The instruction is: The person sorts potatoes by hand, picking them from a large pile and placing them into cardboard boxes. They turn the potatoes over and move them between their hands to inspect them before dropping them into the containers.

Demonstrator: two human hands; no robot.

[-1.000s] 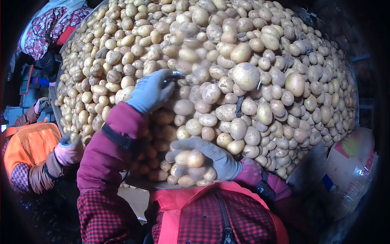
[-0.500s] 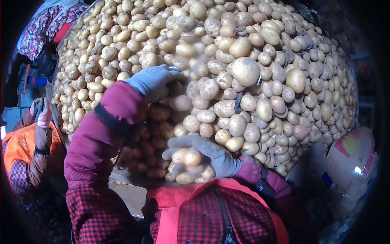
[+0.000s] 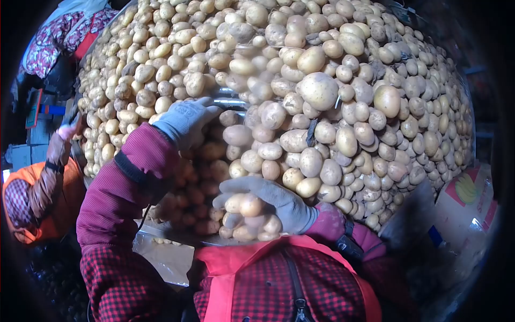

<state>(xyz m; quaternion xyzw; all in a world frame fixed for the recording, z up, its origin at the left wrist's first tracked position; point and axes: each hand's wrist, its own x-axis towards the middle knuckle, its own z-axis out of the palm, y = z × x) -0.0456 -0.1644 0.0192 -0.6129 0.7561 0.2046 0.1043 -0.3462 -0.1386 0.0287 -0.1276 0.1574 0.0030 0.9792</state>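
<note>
Potatoes [image 3: 318, 91] of many sizes lie heaped before me. My left hand [image 3: 186, 119], in a grey-blue glove, reaches over the near left part of the heap, its fingers apart and slightly bent beside a bare shiny strip [image 3: 229, 101]. Its palm side is hidden. Closer to my body, my right hand [image 3: 276, 199], gloved in grey, curls its fingers around several small potatoes [image 3: 251, 205]. Darker, shaded potatoes [image 3: 201, 185] lie between the two hands.
At the left edge is a person in an orange vest [image 3: 67, 201], one hand at the heap's edge. Another person in a patterned sleeve [image 3: 48, 51] is at the upper left. A printed carton [image 3: 464, 206] stands at the right, and clear plastic [image 3: 166, 260] lies at the lower left.
My left hand has drawn back left and slightly toward me, and more of the shiny strip shows. My right hand has barely moved. The orange-vested person's hand has shifted toward the heap.
</note>
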